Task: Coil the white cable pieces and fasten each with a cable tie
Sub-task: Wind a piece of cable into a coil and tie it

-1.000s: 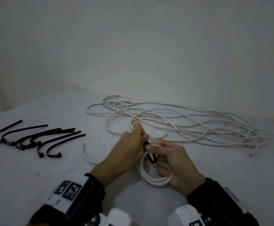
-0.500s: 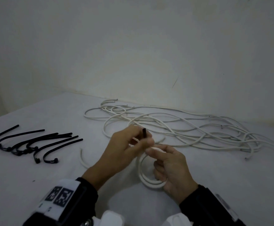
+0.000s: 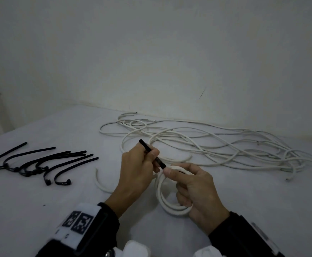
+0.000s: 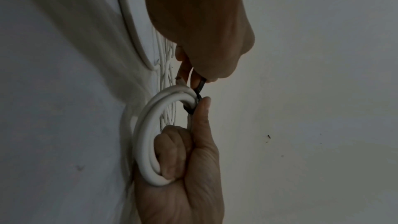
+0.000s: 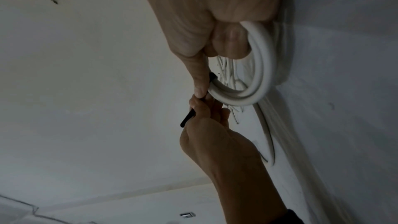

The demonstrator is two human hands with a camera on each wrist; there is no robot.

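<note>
Nearby, spare ties [image 3: 40, 164], loose cables [image 3: 216, 145]

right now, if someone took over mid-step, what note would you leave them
Left hand pinches the black cable tie tail, pulling it up.
Right hand grips the white coil, thumb at the tie's head.
Spare ties lie to the left, loose cables behind.
Done: coil wound, tie looped round it. Left: cinch it, then coil and tie the rest.

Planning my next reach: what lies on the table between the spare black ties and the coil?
In the head view, a short curved white cable piece lies between the spare ties and the coil.
</note>
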